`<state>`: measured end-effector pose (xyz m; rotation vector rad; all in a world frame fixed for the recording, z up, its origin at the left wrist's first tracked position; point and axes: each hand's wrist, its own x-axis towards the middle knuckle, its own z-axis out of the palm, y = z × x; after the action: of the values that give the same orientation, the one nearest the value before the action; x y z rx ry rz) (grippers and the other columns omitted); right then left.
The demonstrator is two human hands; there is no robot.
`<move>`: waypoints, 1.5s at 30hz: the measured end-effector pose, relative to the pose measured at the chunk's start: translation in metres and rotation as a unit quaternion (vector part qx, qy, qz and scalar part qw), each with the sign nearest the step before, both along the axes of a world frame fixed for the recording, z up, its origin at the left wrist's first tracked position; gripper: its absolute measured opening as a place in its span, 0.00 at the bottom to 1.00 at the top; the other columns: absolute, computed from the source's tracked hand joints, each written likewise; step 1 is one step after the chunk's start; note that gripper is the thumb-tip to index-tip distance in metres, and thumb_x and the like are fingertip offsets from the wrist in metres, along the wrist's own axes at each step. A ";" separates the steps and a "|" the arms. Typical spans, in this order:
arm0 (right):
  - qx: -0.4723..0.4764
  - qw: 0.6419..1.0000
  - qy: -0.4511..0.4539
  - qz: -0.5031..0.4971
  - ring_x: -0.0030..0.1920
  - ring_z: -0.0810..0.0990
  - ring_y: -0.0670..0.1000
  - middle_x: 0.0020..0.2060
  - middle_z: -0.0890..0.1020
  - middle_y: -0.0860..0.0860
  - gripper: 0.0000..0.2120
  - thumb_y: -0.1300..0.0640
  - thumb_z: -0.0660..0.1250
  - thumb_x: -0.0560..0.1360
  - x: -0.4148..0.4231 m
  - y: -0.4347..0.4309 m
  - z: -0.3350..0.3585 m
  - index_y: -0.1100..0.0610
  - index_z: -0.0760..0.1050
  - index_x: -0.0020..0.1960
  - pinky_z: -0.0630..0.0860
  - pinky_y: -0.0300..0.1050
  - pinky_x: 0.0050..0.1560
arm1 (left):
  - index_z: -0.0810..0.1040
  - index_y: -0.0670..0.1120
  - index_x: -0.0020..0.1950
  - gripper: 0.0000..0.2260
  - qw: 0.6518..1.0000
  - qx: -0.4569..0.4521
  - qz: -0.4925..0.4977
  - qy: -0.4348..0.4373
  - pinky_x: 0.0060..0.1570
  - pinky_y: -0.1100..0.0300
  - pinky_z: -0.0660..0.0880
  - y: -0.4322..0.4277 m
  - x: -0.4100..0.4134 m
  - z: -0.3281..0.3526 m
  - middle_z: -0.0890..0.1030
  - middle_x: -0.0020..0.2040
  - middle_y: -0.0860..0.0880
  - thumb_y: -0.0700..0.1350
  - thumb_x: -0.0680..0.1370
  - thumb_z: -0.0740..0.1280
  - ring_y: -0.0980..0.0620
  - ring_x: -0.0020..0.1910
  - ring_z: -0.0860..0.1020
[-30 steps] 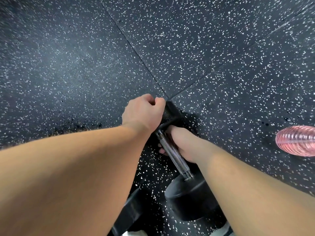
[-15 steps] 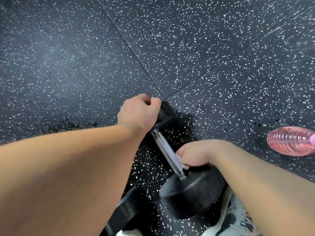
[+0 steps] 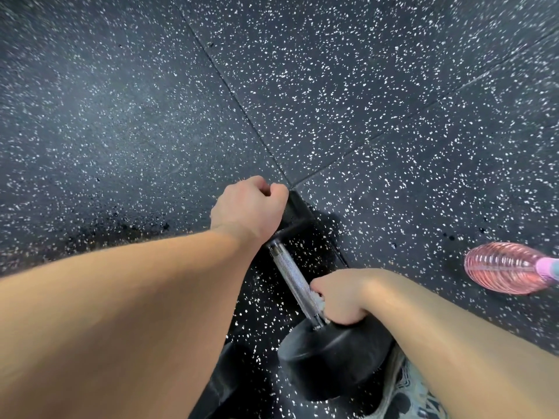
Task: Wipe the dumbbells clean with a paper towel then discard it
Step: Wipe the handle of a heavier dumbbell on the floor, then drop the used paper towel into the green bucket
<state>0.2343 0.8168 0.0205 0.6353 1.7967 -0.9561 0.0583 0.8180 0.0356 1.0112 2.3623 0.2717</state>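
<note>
On the speckled rubber floor (image 3: 151,116), the left hand (image 3: 249,207) grips the far head of the dumbbell (image 3: 290,273). The right hand (image 3: 338,297) clamps the paper towel (image 3: 318,301) round its handle, where the knurling may shred it.

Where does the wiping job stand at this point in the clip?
Done: nothing provably clean. In hand: the right hand wraps the paper towel around the dumbbell handle near its closer head; the left hand grips the far head. Left: the second dumbbell at lower left, and discarding the towel; no bin shows.
</note>
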 end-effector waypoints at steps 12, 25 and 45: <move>-0.032 0.963 0.019 -0.267 0.40 0.85 0.50 0.46 0.87 0.54 0.05 0.61 0.63 0.77 -0.014 0.029 0.011 0.56 0.77 0.50 0.72 0.42 0.36 | 0.67 0.50 0.39 0.14 0.995 -0.061 -0.034 -0.064 0.42 0.54 0.68 0.003 -0.004 0.007 0.75 0.43 0.51 0.57 0.78 0.53 0.44 0.45 0.75; -0.078 0.984 -0.068 -0.148 0.36 0.80 0.49 0.42 0.81 0.52 0.17 0.62 0.52 0.79 -0.079 0.021 0.077 0.48 0.78 0.50 0.73 0.38 0.32 | 0.65 0.52 0.76 0.23 0.980 -0.089 -0.082 -0.159 0.70 0.49 0.68 -0.065 -0.052 0.086 0.70 0.73 0.50 0.53 0.81 0.59 0.46 0.69 0.72; 0.087 0.886 0.355 -0.287 0.32 0.79 0.49 0.40 0.84 0.58 0.14 0.48 0.75 0.74 -0.117 -0.167 0.327 0.56 0.78 0.52 0.77 0.43 0.32 | 0.78 0.53 0.58 0.20 0.990 0.101 -0.014 -0.100 0.55 0.53 0.78 -0.290 -0.061 0.306 0.84 0.51 0.50 0.66 0.76 0.64 0.48 0.52 0.82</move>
<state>0.1170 0.6495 0.3472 1.0637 2.4152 -1.5864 -0.0026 0.5282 0.3419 1.0552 2.1698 0.5850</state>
